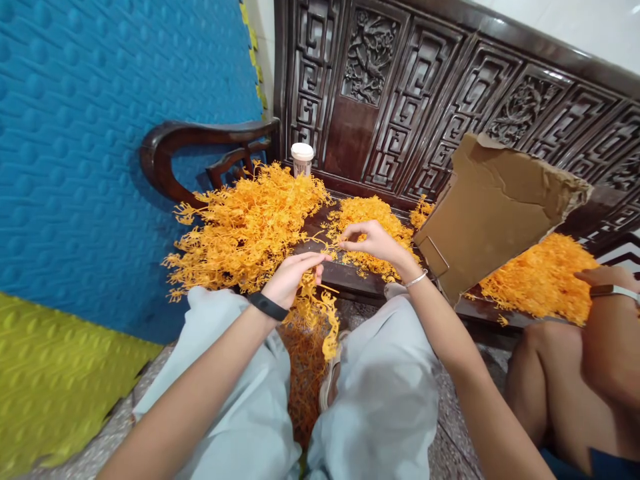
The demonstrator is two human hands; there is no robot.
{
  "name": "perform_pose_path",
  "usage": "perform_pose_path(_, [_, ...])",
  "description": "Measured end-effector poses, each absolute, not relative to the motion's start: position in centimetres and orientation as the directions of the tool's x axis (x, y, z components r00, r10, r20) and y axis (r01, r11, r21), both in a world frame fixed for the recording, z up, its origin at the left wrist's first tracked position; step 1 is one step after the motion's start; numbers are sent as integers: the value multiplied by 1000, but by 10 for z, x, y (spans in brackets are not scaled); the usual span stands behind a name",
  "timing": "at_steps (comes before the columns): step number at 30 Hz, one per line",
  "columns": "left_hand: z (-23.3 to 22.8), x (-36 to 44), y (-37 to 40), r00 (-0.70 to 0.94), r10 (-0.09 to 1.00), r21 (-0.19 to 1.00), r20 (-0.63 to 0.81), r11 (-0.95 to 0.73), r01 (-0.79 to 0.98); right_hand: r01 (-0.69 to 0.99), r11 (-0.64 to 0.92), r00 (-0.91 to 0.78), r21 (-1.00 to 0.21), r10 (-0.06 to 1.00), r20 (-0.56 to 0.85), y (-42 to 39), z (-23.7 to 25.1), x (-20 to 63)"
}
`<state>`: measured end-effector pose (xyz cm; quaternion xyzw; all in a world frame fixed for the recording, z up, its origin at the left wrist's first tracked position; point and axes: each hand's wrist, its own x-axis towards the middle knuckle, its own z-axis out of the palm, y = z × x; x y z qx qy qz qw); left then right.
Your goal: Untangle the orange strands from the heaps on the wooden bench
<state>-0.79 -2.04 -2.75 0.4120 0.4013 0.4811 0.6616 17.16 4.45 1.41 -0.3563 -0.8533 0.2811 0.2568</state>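
Over the front edge of the dark carved wooden bench (350, 277), both hands pinch one orange plastic sprig (327, 252) between them: the left hand (293, 277), with a black band at its wrist, grips the near end, and the right hand (373, 241), wearing a thin bracelet, nips the far end with its fingertips. Loose orange sprigs lie heaped on the bench at left (245, 230), behind the hands (367, 213) and at right below a torn cardboard sheet (493, 207), with more hanging between the person's knees (313, 327). A white-lidded jar (302, 159) stands at the back, and another person's hand (603, 277) rests on the right heap.
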Motion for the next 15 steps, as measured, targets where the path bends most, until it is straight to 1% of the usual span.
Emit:
perform_pose_path(4, [-26, -8, -22, 239, 966, 957, -102, 161, -243, 557, 589, -531, -585, 794, 295, 47, 12, 180])
perform_pose_path(7, [-27, -4, -24, 227, 970, 968, -90, 139, -209, 571, 615, -499, -544, 786, 366, 51, 9, 180])
perform_pose_path(11, [-28, 1, -21, 193, 977, 955, -94, 144, -260, 591, 657, -450, -469, 750, 484, 59, 2, 176])
perform_pose_path(13, [-27, 4, -15, 162, 983, 945, -88, 134, -298, 625, 650, -406, -432, 744, 531, 63, -2, 170])
perform_pose_path(15, [-25, 7, -8, 127, 988, 939, -89, 125, -320, 656, 622, -349, -428, 753, 558, 68, -4, 162])
